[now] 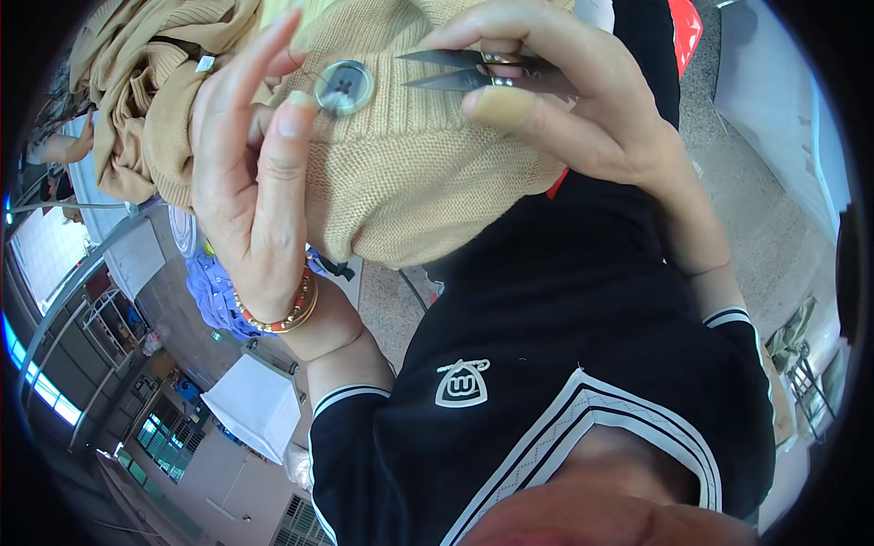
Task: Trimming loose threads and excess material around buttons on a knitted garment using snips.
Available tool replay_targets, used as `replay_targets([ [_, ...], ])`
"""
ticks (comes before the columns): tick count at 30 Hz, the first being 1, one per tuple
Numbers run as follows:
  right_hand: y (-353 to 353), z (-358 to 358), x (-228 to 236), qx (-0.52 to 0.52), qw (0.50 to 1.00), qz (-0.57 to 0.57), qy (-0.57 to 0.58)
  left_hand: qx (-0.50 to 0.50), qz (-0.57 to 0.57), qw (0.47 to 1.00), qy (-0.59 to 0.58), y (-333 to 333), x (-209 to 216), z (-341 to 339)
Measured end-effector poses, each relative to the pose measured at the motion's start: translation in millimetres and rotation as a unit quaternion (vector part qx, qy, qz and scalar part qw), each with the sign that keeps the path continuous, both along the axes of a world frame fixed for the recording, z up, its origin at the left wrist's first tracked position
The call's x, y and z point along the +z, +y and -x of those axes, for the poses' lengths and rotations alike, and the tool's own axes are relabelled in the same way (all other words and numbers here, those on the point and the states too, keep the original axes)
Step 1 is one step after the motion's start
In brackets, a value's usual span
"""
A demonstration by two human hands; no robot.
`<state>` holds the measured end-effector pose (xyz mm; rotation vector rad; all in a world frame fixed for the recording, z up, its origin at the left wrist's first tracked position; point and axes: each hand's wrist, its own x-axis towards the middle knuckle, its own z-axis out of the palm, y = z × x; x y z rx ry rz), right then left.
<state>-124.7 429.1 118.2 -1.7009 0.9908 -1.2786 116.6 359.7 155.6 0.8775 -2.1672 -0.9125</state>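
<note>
A beige knitted garment [410,187] fills the top middle, its ribbed band facing up. On that band lies a round button [344,88] with a dark centre and a pale, shiny rim. My left hand [255,173] holds the knit at the band's left edge, thumb beside the button and index finger raised; some of its fingertips are hidden. A fine dark thread seems to run between the button and these fingers. In my right hand [583,100] are dark thread snips [446,71], blades parted and pointing at the button. A tan patch covers the right thumb's tip.
More beige knitwear [150,91] is heaped at the upper left. Another person's hand [73,141] shows at the far left edge. Blue cloth [214,296] lies below my left wrist, and a white box-like panel [255,407] stands lower left. A white sheet [783,100] hangs at the right.
</note>
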Motion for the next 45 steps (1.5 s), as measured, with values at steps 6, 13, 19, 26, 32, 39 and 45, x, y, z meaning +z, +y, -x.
replay_targets([
  [6,-15.3,-12.3,-12.9,-0.028,0.984,0.169,-0.04,-0.056,0.102,0.988,-0.099,-12.5,18.6,-5.2],
  [13,-13.8,-1.0,17.5,0.001,1.0,0.013,0.024,-0.039,0.027,0.991,-0.124,-9.7,23.7,-10.2],
  [19,-15.8,-3.2,27.0,-0.014,0.994,-0.029,0.104,-0.018,0.064,0.99,-0.125,-4.3,20.6,-16.2],
  [26,-18.3,-6.3,20.8,0.006,0.997,-0.023,0.067,0.006,-0.008,0.994,-0.111,-4.6,18.6,-14.4],
  [32,-18.4,-5.4,22.7,0.018,0.997,-0.026,0.066,0.012,-0.035,0.995,-0.093,-6.9,11.6,-14.5],
  [39,-20.5,-5.5,21.9,0.034,0.997,-0.025,0.061,0.023,-0.066,0.995,-0.069,-5.3,8.4,-14.2],
  [45,-21.9,-4.5,21.5,0.038,0.999,-0.015,0.036,0.039,0.061,0.997,-0.038,-3.7,-1.3,-4.1],
])
